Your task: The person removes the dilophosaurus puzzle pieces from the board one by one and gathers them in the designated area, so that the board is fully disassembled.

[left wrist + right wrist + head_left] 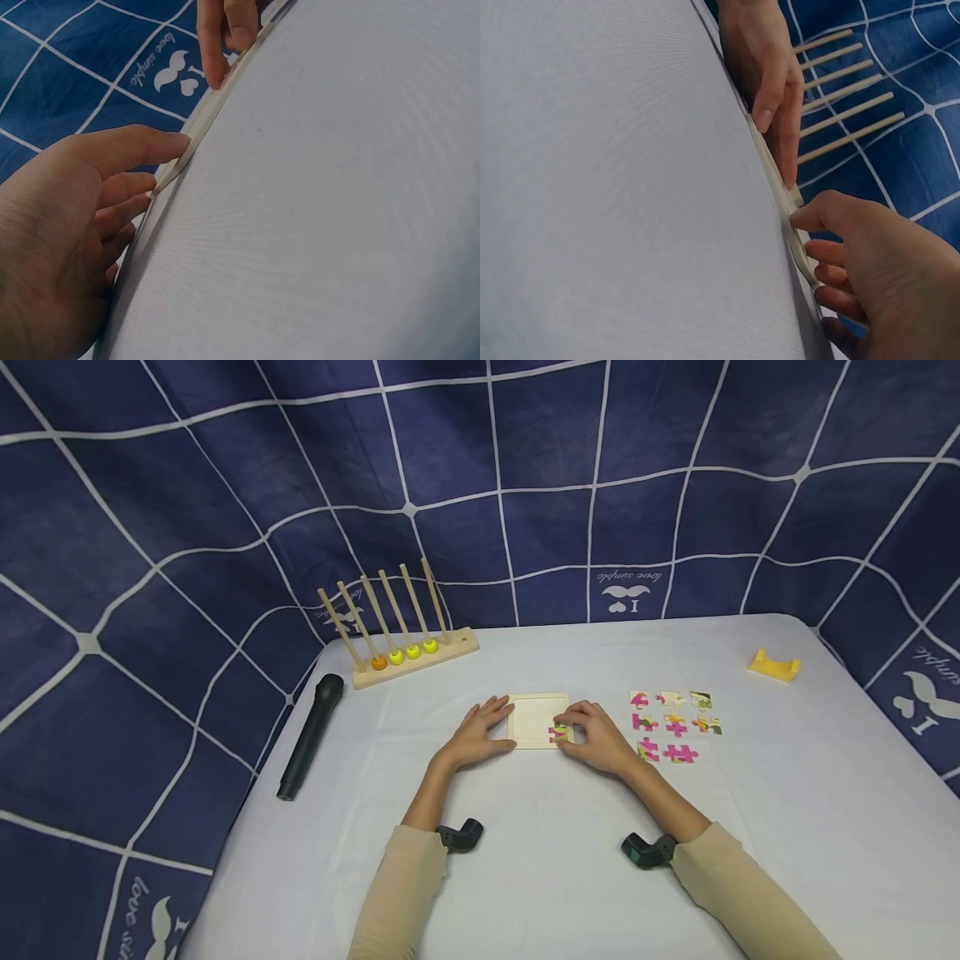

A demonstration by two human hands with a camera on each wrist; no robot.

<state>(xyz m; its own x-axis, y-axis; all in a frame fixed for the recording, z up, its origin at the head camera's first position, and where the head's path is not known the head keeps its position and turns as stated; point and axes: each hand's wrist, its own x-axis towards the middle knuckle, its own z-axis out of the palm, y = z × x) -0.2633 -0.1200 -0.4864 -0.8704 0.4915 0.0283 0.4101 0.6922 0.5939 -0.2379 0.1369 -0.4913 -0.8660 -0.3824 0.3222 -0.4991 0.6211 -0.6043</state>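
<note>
In the head view a shallow, light wooden puzzle tray point(528, 718) lies on the white table, with a pink and green puzzle piece point(557, 734) at its near right corner. My left hand point(476, 735) rests against the tray's left side, fingers spread and fairly straight, thumb at the near left corner. Over the right side, my right hand point(596, 739) has its thumb and curled fingertips on either side of the piece and appears to pinch it. Both wrist views show the tray edge-on; the piece is hidden there.
Several loose puzzle pieces point(675, 724) lie in rows right of the tray. Farther right sits a yellow holder point(776, 666). At the back left stands a wooden peg rack point(416, 662) with coloured beads, and a black microphone-like stick point(311, 737) lies near the left edge.
</note>
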